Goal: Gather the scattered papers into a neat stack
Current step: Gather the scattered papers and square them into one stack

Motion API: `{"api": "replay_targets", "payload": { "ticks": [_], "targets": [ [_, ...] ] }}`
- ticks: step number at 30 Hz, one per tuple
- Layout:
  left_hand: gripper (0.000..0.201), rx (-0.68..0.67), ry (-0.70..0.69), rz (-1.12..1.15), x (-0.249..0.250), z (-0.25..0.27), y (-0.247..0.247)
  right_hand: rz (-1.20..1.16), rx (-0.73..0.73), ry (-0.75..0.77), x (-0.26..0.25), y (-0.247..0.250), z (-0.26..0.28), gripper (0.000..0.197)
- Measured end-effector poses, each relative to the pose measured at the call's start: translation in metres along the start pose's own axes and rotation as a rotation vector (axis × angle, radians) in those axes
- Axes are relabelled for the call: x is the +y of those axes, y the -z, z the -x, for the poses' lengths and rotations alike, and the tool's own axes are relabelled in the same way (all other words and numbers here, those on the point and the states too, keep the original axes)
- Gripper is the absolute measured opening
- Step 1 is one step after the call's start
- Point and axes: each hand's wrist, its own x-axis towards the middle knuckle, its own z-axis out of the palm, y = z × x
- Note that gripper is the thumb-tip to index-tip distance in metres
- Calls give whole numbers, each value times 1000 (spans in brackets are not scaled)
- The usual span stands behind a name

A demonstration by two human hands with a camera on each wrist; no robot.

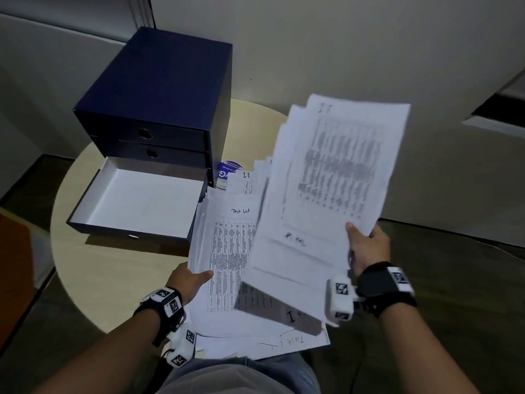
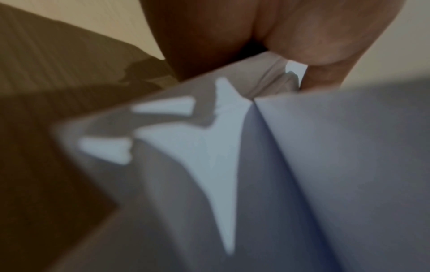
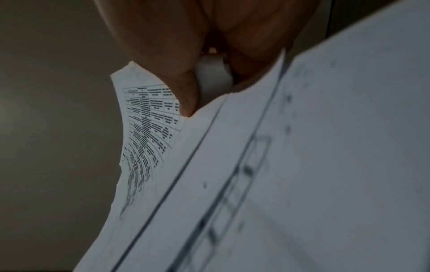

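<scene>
Both hands on papers over a round surface

At far left the round pale surface [image 1: 93, 268] shows bare wood in front of and beside the box [image 1: 159, 109], a dark blue drawer unit set toward the back left. Its bottom drawer [image 1: 139, 203] is pulled out, white inside, front edge well short of the surface's near rim. The two drawers above it are pushed in.

Just right of the drawer lies the pile [image 1: 227, 251], printed sheets fanned unevenly, corners sticking out at several angles, its near edge hanging past the surface's rim toward the person's lap. The left hand [image 1: 190, 280] pinches the pile's left edge, thumb on top of the sheet headed "Task list", fingers under; the left wrist view shows the fingers [image 2: 309, 42] closed on sheet edges [image 2: 232, 147].

Behind the pile a blue round label [image 1: 227, 173] peeks out beside the box.

Further right, the right hand [image 1: 366, 248] holds the sheaf [image 1: 326, 194] raised and tilted above the pile, thumb pressed on the top sheet's right edge, fingers behind. The sheaf's edges are staggered and it is blurred. The right wrist view shows the thumb [image 3: 163, 60] clamping several sheets [image 3: 256, 165].

Right of the sheaf is dark floor and wall
</scene>
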Motion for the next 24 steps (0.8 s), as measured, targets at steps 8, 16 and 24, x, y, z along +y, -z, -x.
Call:
{"api": "replay_targets", "payload": {
  "ticks": [8,16,24],
  "targets": [
    [97,-59,79,280,-6,-2,2,689,-380,-290,110,-35,41,45],
    [61,-55,9,94,3,4,2,1232,-560,-144,109,-44,52,46],
    [39,76,-103,72,12,20,-5,1270,-590,-119,122,-44,58,115]
  ]
}}
